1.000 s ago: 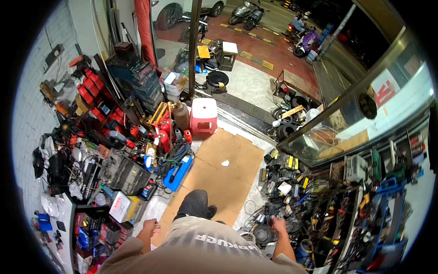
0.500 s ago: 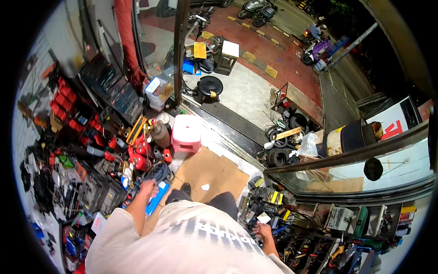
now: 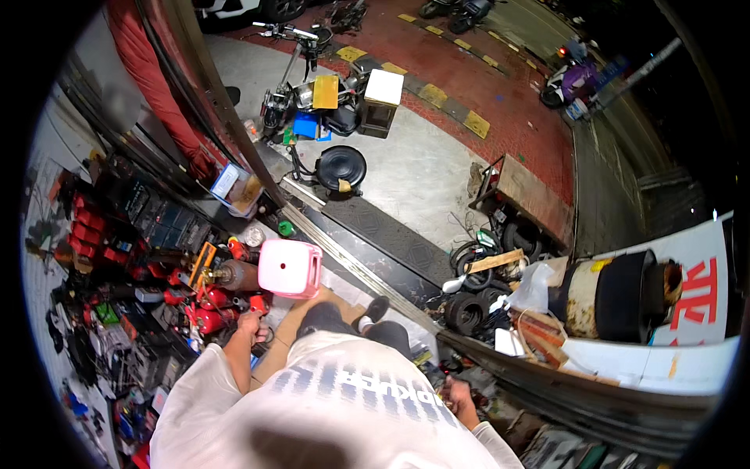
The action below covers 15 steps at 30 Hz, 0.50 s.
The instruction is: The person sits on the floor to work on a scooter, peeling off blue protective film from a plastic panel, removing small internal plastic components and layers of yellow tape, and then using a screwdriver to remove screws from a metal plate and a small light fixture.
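Note:
My left hand point(image 3: 252, 327) hangs beside my left thigh with its fingers curled in. Just below it, partly behind my forearm, shows a bit of a blue flat thing point(image 3: 254, 361); I cannot tell whether the hand holds it. My right hand point(image 3: 459, 396) is at my right side, fingers curled; what is in them, if anything, is hidden. Ahead of my left hand stands a pink plastic stool point(image 3: 290, 268). Red rounded containers point(image 3: 211, 320) and a brown gas cylinder point(image 3: 237, 275) stand close to the left hand.
A metal door track point(image 3: 344, 254) crosses the floor ahead. Beyond it are a round black stool point(image 3: 341, 169), a white-topped stand point(image 3: 383, 87) and a partly stripped motorbike point(image 3: 301, 94). Old tyres point(image 3: 466, 311) and a rusty drum point(image 3: 582, 295) lie to the right. Tools crowd the left wall.
I have stepped forward toward the doorway; the pink stool and the track are nearer. The blue thing by my left hand is now mostly hidden. The white thing seen at my right hand no longer shows.

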Each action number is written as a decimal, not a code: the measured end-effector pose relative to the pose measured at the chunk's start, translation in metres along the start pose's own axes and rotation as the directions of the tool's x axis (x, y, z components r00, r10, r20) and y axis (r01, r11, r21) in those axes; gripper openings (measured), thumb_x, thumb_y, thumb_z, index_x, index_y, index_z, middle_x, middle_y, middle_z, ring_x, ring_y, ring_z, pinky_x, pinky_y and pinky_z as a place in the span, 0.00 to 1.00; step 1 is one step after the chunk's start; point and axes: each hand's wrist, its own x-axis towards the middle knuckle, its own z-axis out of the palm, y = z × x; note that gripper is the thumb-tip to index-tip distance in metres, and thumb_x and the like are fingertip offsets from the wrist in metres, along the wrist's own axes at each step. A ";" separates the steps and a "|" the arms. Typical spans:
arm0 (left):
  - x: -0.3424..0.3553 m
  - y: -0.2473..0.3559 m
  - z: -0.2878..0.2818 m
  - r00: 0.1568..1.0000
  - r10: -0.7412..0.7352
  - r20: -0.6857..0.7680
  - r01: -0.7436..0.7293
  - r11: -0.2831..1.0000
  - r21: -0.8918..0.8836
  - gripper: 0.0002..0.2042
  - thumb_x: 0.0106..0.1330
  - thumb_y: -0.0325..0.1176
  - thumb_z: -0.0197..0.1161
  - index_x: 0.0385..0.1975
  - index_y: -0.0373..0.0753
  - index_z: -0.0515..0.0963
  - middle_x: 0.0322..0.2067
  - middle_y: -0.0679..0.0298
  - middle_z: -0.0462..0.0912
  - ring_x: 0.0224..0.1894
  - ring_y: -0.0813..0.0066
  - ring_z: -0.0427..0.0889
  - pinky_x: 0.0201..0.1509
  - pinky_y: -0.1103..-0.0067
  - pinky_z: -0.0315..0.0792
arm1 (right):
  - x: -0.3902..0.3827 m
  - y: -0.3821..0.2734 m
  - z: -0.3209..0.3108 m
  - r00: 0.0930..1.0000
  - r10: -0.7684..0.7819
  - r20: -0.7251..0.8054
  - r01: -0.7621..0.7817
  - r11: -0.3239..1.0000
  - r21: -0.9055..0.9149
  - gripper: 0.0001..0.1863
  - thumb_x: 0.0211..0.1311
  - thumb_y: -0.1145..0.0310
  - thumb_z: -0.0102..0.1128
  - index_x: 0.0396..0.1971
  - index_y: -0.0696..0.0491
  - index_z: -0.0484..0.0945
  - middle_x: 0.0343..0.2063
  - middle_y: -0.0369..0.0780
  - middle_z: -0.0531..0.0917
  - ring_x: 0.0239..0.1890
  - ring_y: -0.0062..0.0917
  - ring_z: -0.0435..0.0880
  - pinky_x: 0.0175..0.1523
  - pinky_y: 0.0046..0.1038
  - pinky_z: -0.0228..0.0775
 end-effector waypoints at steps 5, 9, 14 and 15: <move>-0.005 -0.004 0.105 0.978 0.038 0.206 -0.022 0.997 -0.077 0.20 0.73 0.50 0.59 0.48 0.38 0.80 0.31 0.53 0.85 0.23 0.62 0.83 0.21 0.68 0.75 | 0.073 -0.263 -0.083 0.973 -0.171 -0.157 0.151 0.980 -0.127 0.22 0.72 0.47 0.58 0.38 0.54 0.81 0.29 0.42 0.88 0.26 0.33 0.87 0.27 0.34 0.72; 0.018 0.028 0.162 0.984 -0.047 0.172 0.051 0.998 -0.021 0.23 0.73 0.54 0.58 0.49 0.37 0.79 0.33 0.55 0.84 0.27 0.63 0.83 0.25 0.65 0.77 | 0.136 -0.428 -0.104 0.947 -0.320 -0.039 0.318 0.947 -0.038 0.18 0.74 0.50 0.57 0.35 0.51 0.79 0.26 0.38 0.85 0.23 0.25 0.81 0.27 0.25 0.67; 0.079 0.139 0.217 0.994 -0.086 0.060 0.096 0.977 -0.190 0.20 0.73 0.55 0.55 0.34 0.42 0.78 0.22 0.64 0.76 0.17 0.67 0.73 0.17 0.67 0.64 | 0.170 -0.561 -0.052 0.918 -0.388 -0.083 0.353 0.894 -0.276 0.20 0.72 0.49 0.59 0.37 0.52 0.82 0.29 0.40 0.88 0.31 0.29 0.88 0.35 0.33 0.77; 0.091 0.174 0.226 0.993 -0.094 0.077 0.112 0.955 -0.273 0.18 0.74 0.52 0.55 0.29 0.44 0.76 0.19 0.68 0.72 0.15 0.71 0.67 0.15 0.70 0.59 | 0.178 -0.579 -0.033 0.933 -0.359 0.024 0.351 0.891 -0.287 0.21 0.72 0.48 0.59 0.39 0.54 0.82 0.31 0.42 0.89 0.32 0.30 0.89 0.37 0.34 0.78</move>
